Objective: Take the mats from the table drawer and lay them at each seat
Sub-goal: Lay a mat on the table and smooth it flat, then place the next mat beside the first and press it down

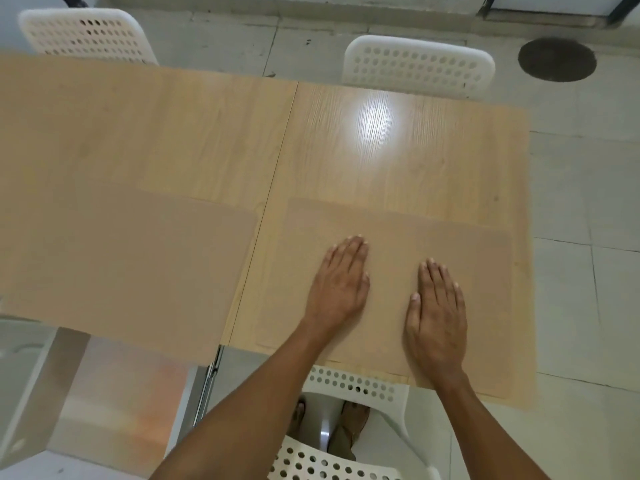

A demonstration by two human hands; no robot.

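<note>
The light wood table (214, 133) ran across the view, a seam dividing its top in two; a tan mat (121, 265) lay flat on the left part at the near edge; a paler mat (485, 271) lay flat on the right part, both hands resting on it.

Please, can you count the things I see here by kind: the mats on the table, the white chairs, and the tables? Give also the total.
Mats: 2, one tan mat on the near left, one see-through mat under both hands
White chairs: 3, far left, far right, near
Tables: 1
Total: 6
</note>
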